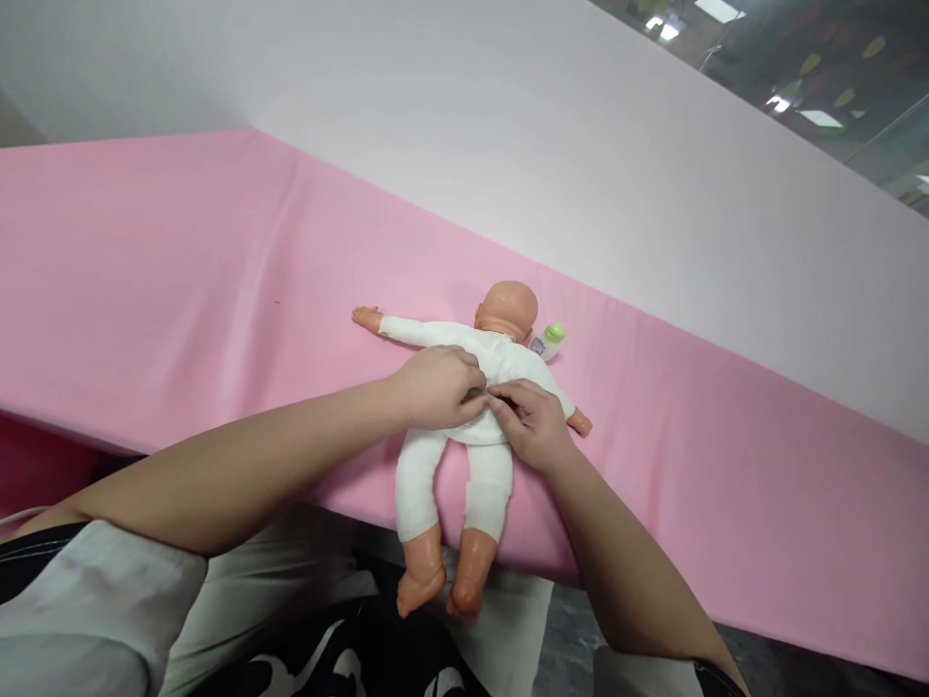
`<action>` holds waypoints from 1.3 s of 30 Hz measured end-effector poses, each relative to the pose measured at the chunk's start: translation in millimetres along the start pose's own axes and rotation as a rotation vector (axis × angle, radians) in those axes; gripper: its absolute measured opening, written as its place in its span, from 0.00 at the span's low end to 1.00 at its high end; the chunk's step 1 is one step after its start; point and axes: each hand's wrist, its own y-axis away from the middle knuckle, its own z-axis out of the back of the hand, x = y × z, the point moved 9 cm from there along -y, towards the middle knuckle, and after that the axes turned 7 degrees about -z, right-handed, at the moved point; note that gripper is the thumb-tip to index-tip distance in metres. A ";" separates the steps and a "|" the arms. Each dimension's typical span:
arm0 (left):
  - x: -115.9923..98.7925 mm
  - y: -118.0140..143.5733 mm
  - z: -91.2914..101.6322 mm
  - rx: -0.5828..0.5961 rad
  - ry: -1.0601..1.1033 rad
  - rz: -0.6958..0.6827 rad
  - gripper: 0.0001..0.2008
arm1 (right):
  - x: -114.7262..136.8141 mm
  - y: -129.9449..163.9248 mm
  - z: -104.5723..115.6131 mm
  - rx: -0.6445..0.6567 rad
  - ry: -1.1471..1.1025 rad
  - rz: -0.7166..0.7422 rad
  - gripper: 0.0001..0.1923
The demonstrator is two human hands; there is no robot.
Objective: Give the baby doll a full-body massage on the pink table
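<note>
At the near edge of the pink table cover (181, 290) we have the baby doll (494, 353) lying on its front, head toward twelve o'clock, feet hanging off at six. Our left hand (435, 387) and right hand (533, 421) meet at its lower back, fingertips pinching the white suit (421, 474), likely to work a fastening there. A small green-capped bottle (550, 340) lies just beside the head at three o'clock.
</note>
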 end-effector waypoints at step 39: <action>27.6 -4.8 -23.1 -0.052 -0.058 0.075 0.36 | -22.1 -11.1 -7.6 -0.062 0.250 -0.037 0.36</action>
